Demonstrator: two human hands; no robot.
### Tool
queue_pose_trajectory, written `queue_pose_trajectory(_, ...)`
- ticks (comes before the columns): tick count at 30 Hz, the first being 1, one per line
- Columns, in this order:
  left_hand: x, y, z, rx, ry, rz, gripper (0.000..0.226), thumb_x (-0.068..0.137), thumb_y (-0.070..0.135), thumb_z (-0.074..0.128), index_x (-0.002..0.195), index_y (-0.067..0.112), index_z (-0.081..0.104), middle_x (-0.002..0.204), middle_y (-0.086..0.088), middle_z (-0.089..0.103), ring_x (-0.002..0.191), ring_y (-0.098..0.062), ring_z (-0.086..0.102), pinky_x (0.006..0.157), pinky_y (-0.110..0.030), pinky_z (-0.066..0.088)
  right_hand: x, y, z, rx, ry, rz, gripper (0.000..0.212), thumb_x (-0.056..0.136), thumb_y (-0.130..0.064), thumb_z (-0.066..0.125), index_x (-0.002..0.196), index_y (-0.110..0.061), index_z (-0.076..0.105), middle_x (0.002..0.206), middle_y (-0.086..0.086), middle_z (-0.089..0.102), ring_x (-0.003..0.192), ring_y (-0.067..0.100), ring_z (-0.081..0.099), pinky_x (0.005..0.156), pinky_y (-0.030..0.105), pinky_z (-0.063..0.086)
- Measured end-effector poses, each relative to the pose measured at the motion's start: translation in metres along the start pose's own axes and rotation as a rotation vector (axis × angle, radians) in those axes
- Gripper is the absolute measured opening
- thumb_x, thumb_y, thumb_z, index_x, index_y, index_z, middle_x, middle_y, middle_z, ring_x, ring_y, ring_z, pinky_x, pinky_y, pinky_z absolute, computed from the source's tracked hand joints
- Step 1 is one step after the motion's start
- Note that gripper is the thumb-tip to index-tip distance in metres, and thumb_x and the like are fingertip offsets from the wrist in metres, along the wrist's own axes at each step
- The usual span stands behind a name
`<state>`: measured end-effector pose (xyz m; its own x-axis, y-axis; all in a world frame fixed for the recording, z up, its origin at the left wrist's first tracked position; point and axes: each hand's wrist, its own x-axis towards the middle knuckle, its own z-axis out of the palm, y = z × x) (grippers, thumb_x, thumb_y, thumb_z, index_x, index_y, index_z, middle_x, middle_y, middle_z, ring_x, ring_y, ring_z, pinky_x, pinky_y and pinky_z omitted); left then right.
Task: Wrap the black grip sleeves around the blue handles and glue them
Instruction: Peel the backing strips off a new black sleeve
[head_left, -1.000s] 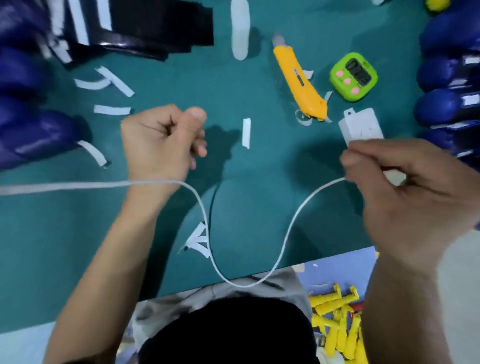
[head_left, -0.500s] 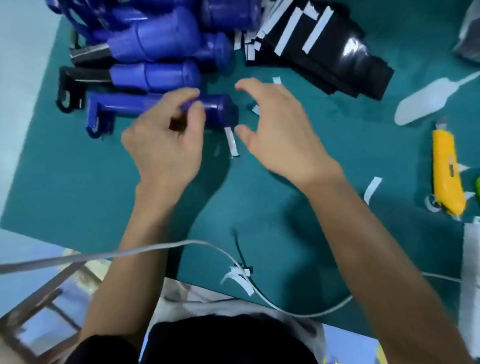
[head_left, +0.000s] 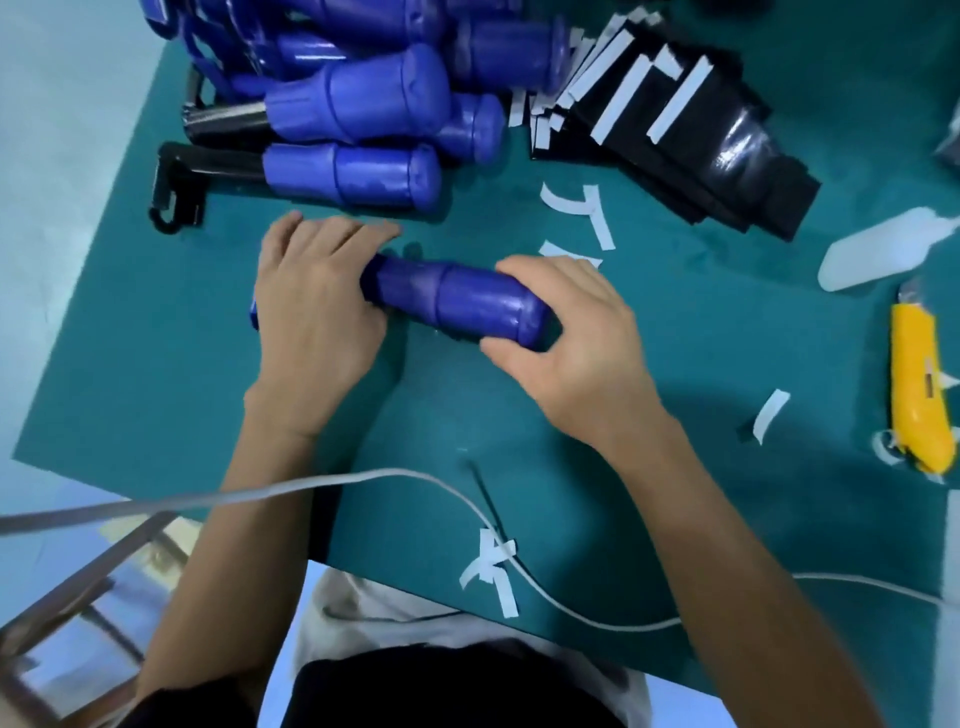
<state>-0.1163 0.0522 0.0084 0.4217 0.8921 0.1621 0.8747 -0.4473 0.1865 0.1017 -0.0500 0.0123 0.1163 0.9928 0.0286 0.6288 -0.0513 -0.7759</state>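
Blue handle (head_left: 457, 299): left hand (head_left: 317, 306) rests flat over one end, right hand (head_left: 571, 332) grips the other.

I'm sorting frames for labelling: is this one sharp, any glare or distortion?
Head view: soft overall, left hand and right hand slightly smeared; glare on blue handle and black grip sleeves; hand shadows on the green mat; wide-angle bending at edges.
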Motion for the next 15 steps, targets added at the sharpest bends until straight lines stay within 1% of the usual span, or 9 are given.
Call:
queue_pose_trajectory(2,-0.001,0.010,0.001,-0.022,0.016,0.055,0.051,0.068,0.020,0.071,0.119,0.023,0.072,0.103,-0.002,0.074,0.095,-0.032,0.065,0.098,-0.043,0.044,-0.017,0.012,-0.021,0.062,0.032,0.072,0.048,0.074,-0.026,0.083,0.120,-0.029,0.067,0.107,-0.019,0.063,0.100,0.008,0.056,0.092,0.017,0.042)
queue_pose_trajectory(3,-0.003,0.020,0.002,-0.046,0.017,0.089,0.053,0.065,0.020,0.075,0.117,0.023,0.072,0.101,-0.003,0.075,0.092,-0.032,0.065,0.088,-0.042,0.045,-0.024,0.019,-0.032,0.093,0.031,0.121,0.048,0.073,-0.029,0.082,0.118,-0.034,0.067,0.107,-0.021,0.064,0.101,0.007,0.059,0.092,0.016,0.042)
queue_pose_trajectory(4,-0.005,0.034,0.005,-0.067,0.018,0.126,0.055,0.062,0.018,0.079,0.116,0.023,0.071,0.098,-0.004,0.075,0.090,-0.030,0.063,0.081,-0.041,0.044,-0.031,0.027,-0.042,0.128,0.033,0.169,0.047,0.072,-0.029,0.080,0.116,-0.038,0.066,0.109,-0.021,0.066,0.103,0.008,0.061,0.092,0.015,0.043)
queue_pose_trajectory(6,-0.007,0.065,0.013,-0.111,0.018,0.201,0.057,0.060,0.013,0.083,0.114,0.020,0.067,0.088,-0.005,0.072,0.084,-0.025,0.053,0.074,-0.038,0.039,-0.045,0.042,-0.061,0.217,0.102,0.249,0.050,0.072,-0.022,0.080,0.116,-0.040,0.066,0.112,-0.019,0.068,0.103,0.008,0.063,0.092,0.013,0.044)
queue_pose_trajectory(7,-0.007,0.079,0.018,-0.128,0.021,0.246,0.054,0.062,0.011,0.083,0.113,0.019,0.065,0.084,-0.005,0.070,0.080,-0.024,0.049,0.072,-0.037,0.036,-0.052,0.051,-0.070,0.245,0.157,0.281,0.054,0.072,-0.017,0.079,0.119,-0.038,0.065,0.114,-0.017,0.068,0.104,0.009,0.063,0.093,0.014,0.044)
queue_pose_trajectory(8,-0.007,0.091,0.022,-0.132,0.022,0.298,0.050,0.066,0.010,0.081,0.112,0.018,0.063,0.081,-0.004,0.068,0.078,-0.025,0.049,0.072,-0.038,0.036,-0.059,0.059,-0.077,0.253,0.206,0.304,0.057,0.072,-0.013,0.078,0.123,-0.035,0.064,0.116,-0.012,0.068,0.105,0.011,0.063,0.095,0.015,0.044)
queue_pose_trajectory(11,-0.002,0.118,0.031,-0.056,0.026,0.444,0.027,0.081,0.011,0.069,0.107,0.015,0.062,0.081,-0.004,0.064,0.078,-0.033,0.057,0.076,-0.041,0.041,-0.074,0.077,-0.089,0.178,0.267,0.327,0.054,0.076,-0.014,0.076,0.126,-0.031,0.063,0.121,-0.003,0.067,0.108,0.015,0.062,0.099,0.024,0.047)
queue_pose_trajectory(13,0.001,0.128,0.035,-0.013,0.042,0.471,0.017,0.089,0.011,0.063,0.106,0.014,0.063,0.082,-0.004,0.063,0.081,-0.034,0.059,0.079,-0.042,0.043,-0.080,0.087,-0.090,0.155,0.279,0.342,0.052,0.079,-0.016,0.076,0.128,-0.029,0.064,0.124,-0.003,0.066,0.111,0.015,0.062,0.103,0.030,0.048)
queue_pose_trajectory(15,0.002,0.136,0.038,-0.011,0.060,0.457,0.017,0.090,0.010,0.062,0.107,0.014,0.064,0.085,-0.004,0.064,0.084,-0.033,0.060,0.085,-0.042,0.043,-0.083,0.092,-0.089,0.156,0.298,0.344,0.052,0.080,-0.016,0.077,0.130,-0.027,0.065,0.124,-0.006,0.064,0.111,0.012,0.061,0.104,0.029,0.047)
